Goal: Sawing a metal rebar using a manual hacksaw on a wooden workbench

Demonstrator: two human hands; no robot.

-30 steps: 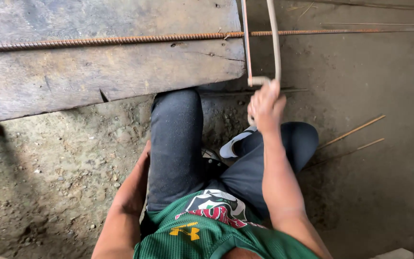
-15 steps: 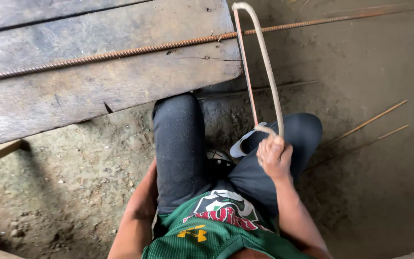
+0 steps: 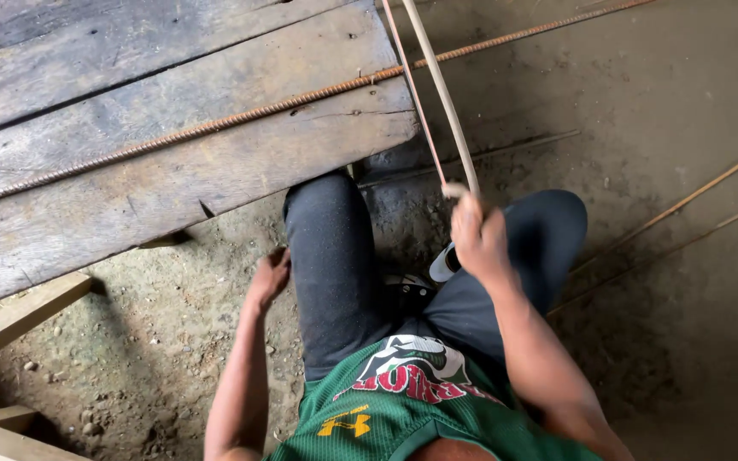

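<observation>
The right hand (image 3: pixel 478 239), arm stretched forward, is clamped on the hacksaw (image 3: pixel 437 102) handle across the steel rod (image 3: pixel 215 126); the left hand (image 3: pixel 268 277) rests loosely curled beside the knee, holding nothing.

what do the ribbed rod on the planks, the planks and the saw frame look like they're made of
Ribbed rod: looks like steel reinforcing bar, ridged along its length with an orange-brown rusty surface.
Planks: bare, weathered grey wood, with visible grain, cracks and knots.
Saw frame, held by the right hand: probably a bent metal rod with a pale, dull finish; its thin blade looks reddish.
</observation>
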